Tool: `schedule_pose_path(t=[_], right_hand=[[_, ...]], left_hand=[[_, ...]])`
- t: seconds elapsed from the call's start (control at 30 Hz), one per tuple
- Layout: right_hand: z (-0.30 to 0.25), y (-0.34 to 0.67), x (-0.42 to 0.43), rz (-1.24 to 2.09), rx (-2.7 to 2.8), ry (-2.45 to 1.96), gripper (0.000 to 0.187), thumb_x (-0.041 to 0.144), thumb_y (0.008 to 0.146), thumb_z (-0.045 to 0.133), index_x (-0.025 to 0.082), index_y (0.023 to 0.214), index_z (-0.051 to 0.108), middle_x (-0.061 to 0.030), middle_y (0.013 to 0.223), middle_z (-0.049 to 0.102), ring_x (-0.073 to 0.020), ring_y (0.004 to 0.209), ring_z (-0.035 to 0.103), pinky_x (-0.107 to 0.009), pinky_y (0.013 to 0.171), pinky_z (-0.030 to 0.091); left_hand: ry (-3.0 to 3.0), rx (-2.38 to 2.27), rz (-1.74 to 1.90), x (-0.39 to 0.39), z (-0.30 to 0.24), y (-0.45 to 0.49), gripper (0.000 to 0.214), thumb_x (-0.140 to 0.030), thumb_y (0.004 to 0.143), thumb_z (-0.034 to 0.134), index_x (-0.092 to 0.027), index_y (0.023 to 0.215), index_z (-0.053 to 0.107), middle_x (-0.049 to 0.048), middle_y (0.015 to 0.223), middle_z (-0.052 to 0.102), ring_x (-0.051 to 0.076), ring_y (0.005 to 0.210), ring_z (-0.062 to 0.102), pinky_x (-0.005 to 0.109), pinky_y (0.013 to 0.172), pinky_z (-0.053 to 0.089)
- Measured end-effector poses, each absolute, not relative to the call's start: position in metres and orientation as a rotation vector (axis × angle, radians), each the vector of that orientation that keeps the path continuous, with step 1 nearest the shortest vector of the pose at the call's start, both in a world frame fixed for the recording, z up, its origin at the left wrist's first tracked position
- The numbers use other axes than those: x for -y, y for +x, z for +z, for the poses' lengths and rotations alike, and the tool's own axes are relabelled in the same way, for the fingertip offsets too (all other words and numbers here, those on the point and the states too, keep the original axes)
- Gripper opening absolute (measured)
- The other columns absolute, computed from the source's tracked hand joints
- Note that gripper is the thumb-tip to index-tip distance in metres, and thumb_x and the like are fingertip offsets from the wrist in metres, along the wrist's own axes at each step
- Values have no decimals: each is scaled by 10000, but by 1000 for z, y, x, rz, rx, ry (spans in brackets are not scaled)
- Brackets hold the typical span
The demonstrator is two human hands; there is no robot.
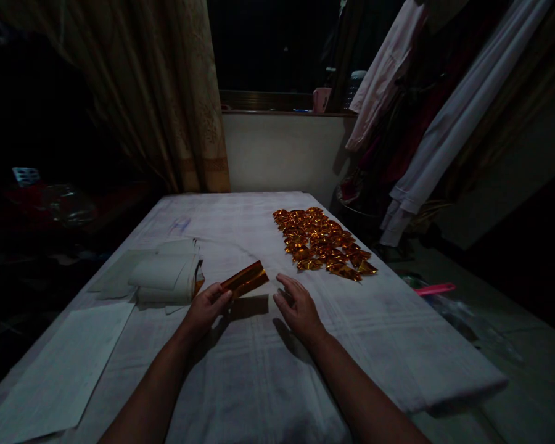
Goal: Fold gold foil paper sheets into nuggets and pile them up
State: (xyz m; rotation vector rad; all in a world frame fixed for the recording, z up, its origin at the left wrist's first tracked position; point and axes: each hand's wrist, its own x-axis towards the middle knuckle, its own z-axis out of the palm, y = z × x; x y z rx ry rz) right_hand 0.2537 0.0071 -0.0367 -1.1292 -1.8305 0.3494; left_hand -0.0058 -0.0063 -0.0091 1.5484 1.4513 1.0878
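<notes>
My left hand (pixel 206 309) pinches one end of a folded gold foil strip (pixel 246 279), which is lifted a little above the white cloth-covered table (pixel 259 370). My right hand (pixel 297 306) hovers just right of the strip with fingers stretched out and apart, holding nothing. A stack of white-backed foil sheets (pixel 166 277) lies just left of my left hand. Many folded gold foil pieces (pixel 322 242) are laid out in rows further back on the right.
A large white sheet of paper (pixel 60 376) lies at the table's near left. A curtain (pixel 166 92) hangs behind, clothes (pixel 425 123) hang at the right, and a pink mug (pixel 321 98) stands on the window sill. The table's right edge drops to the floor.
</notes>
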Motion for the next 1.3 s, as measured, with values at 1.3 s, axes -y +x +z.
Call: schedule_pose_path(t=[1.3], right_hand=[[-4,249,17,-274,2099,-939,130,189,923,555,255,888,662,-56,1205,728,-246,1192,598,-417,1005,397]], left_hand=[[2249,-1443,1159,26,13,14,356,-522,907,586,-258,1091,740,80,1061,717,261,1020,648,412,947,471]])
